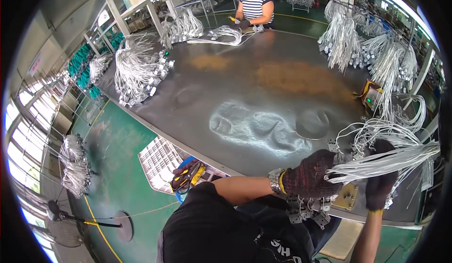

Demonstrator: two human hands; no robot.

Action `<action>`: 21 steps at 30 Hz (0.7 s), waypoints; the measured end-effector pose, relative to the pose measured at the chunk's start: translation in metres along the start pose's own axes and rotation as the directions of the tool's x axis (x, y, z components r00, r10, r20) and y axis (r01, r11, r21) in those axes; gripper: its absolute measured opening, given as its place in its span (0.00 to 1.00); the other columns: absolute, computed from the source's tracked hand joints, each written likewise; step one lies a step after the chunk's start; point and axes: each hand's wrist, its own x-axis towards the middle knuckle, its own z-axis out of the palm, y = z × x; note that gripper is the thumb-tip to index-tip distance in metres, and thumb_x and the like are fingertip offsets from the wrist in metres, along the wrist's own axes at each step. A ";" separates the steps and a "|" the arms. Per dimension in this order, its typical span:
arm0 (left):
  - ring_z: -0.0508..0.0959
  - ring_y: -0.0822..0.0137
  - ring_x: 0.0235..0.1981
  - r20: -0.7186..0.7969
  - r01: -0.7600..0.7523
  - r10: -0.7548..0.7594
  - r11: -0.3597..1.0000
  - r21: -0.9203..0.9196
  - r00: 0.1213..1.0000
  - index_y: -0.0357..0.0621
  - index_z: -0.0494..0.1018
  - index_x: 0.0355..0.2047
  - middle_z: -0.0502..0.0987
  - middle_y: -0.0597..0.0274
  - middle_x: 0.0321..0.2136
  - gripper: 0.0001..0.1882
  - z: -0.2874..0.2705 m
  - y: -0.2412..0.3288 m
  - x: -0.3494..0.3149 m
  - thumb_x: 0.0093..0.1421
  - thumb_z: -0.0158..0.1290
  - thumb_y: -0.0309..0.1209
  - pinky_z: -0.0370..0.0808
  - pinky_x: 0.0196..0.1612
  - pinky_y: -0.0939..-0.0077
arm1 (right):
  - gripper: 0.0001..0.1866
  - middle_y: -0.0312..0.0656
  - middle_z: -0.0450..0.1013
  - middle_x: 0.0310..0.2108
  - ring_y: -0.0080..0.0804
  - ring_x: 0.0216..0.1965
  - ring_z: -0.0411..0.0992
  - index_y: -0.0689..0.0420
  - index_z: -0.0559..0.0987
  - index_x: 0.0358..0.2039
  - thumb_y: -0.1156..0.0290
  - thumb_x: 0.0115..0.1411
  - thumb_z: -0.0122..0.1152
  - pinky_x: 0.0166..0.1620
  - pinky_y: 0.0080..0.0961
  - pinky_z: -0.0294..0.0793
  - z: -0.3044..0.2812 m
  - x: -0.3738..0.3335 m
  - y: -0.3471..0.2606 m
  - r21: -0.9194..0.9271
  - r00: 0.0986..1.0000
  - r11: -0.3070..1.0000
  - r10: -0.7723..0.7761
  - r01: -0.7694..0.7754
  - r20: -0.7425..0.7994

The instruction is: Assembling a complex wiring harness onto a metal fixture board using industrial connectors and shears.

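White cables crossed over the gloved right hand above the bench's near right corner, their end against the left hand. Watching remotely, I could not tell whether either hand's fingers were clenched.

Across the broad, dark grey metal tabletop, worn brown in patches, a co-worker in a black-and-white striped top stands at the far edge. Near the left edge of the tabletop, a white slatted plastic crate sits low beside a blue-rimmed container with yellow-and-black-handled tools. On the glossy green floor, marked with a thin yellow line, a dark stand fan appears at lower left. Teal cable bundles hang farther back, near bright, pale-framed windows.
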 end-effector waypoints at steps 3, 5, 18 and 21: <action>0.78 0.44 0.50 -0.018 0.003 -0.002 0.999 0.051 1.000 0.37 0.67 0.62 0.76 0.43 0.51 0.40 0.000 -0.003 -0.006 0.53 0.70 0.42 0.75 0.54 0.55 | 0.26 0.43 0.66 0.68 0.36 0.67 0.65 0.61 0.67 0.68 0.75 0.69 0.52 0.67 0.31 0.65 0.043 0.042 0.024 -0.066 0.979 0.990 -0.111 0.124 0.173; 0.78 0.45 0.52 0.052 0.038 -0.040 0.999 0.033 0.998 0.37 0.66 0.63 0.75 0.43 0.53 0.40 0.001 0.004 0.005 0.56 0.67 0.44 0.75 0.56 0.56 | 0.27 0.44 0.64 0.69 0.38 0.68 0.63 0.59 0.65 0.69 0.70 0.71 0.51 0.68 0.33 0.63 0.053 0.043 0.114 0.464 0.967 0.872 0.038 -0.155 0.252; 0.80 0.52 0.39 0.137 0.492 -0.476 0.863 -0.117 0.869 0.42 0.81 0.45 0.83 0.55 0.37 0.21 -0.047 -0.022 -0.024 0.52 0.71 0.37 0.73 0.44 0.61 | 0.17 0.50 0.78 0.50 0.51 0.51 0.76 0.52 0.83 0.48 0.68 0.59 0.57 0.54 0.45 0.77 0.029 0.067 0.203 -0.730 0.971 0.652 -0.043 0.204 0.234; 0.77 0.61 0.51 0.305 0.619 -0.539 0.686 -0.382 0.785 0.41 0.69 0.61 0.79 0.57 0.48 0.35 -0.057 -0.015 -0.008 0.56 0.68 0.37 0.79 0.49 0.63 | 0.17 0.47 0.78 0.50 0.51 0.50 0.76 0.52 0.82 0.48 0.67 0.58 0.63 0.54 0.43 0.77 0.014 0.058 0.189 -0.649 0.955 0.754 0.109 0.102 0.276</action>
